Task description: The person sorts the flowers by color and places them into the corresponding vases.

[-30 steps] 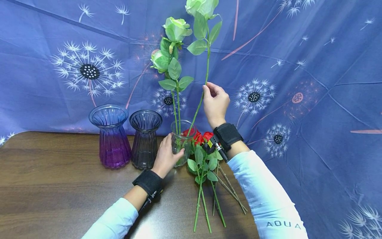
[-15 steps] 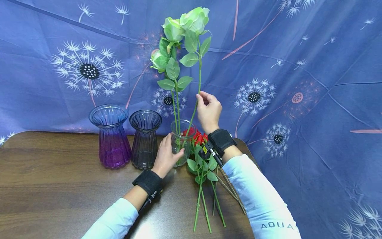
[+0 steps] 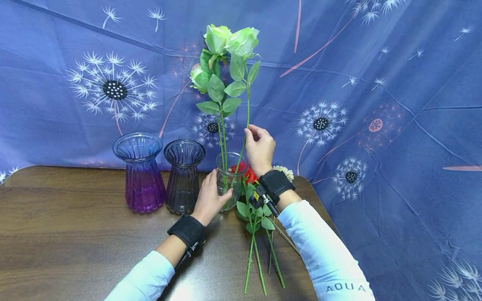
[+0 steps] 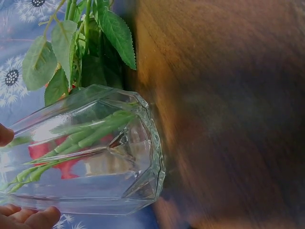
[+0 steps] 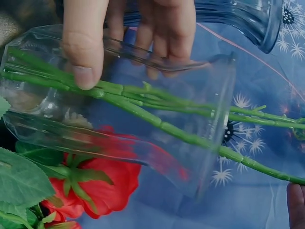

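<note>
A clear glass vase [image 3: 236, 183] stands on the table, and my left hand [image 3: 210, 200] grips its side, thumb at the front and fingers behind. Between thumb and fingertip, my right hand [image 3: 260, 150] pinches the stem of a pale green rose [image 3: 242, 43] above the vase's rim. That stem runs down through the mouth into the glass. Another pale green rose [image 3: 216, 39] and a smaller bloom [image 3: 199, 78] lean to the left, their stems also in the vase. The right wrist view shows the green stems [image 5: 186, 137] crossing inside the glass near the left thumb.
Left of the clear vase stand a dark grey ribbed vase [image 3: 183, 188] and a blue-to-purple vase [image 3: 144, 184]. Red roses [image 3: 250, 175] and a cream flower [image 3: 285, 172] lie to the right, their stems [image 3: 260, 265] pointing forward. A patterned blue cloth [image 3: 395, 188] hangs behind the table [image 3: 75, 238].
My right hand has moved down and left with the rose, its stem sinking deeper into the clear vase and its bloom coming beside the other. The left hand stays on the vase.
</note>
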Tool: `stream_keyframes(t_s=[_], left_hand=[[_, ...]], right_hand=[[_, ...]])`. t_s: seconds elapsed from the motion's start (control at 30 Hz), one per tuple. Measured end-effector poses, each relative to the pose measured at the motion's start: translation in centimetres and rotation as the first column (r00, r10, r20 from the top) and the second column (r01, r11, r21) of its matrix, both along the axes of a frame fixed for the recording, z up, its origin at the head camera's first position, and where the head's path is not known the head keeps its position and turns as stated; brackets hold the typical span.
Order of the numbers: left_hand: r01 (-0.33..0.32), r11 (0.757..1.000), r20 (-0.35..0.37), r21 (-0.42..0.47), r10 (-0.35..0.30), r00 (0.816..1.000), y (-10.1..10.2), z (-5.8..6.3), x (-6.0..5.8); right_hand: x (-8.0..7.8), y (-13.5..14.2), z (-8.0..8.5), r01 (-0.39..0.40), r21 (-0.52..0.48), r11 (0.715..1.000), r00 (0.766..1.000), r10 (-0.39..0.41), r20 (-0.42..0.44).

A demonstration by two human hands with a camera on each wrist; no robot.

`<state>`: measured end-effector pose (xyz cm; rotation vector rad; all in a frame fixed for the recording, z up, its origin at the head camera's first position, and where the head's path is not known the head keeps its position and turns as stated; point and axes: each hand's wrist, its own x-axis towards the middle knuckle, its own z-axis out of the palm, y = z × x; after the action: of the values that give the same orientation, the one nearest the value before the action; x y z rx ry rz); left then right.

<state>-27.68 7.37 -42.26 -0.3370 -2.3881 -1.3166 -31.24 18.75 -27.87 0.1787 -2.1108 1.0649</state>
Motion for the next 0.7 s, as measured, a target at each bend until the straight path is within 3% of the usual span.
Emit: stream_keyframes(t_s=[0.7], left_hand=[[-0.008,1.0,-0.001,0.002,0.008,1.0,0.04,0.04,0.0]], right_hand=[[-0.23,-0.49,-0.7,-0.003,-0.031,1.0,1.0,0.004,0.028]])
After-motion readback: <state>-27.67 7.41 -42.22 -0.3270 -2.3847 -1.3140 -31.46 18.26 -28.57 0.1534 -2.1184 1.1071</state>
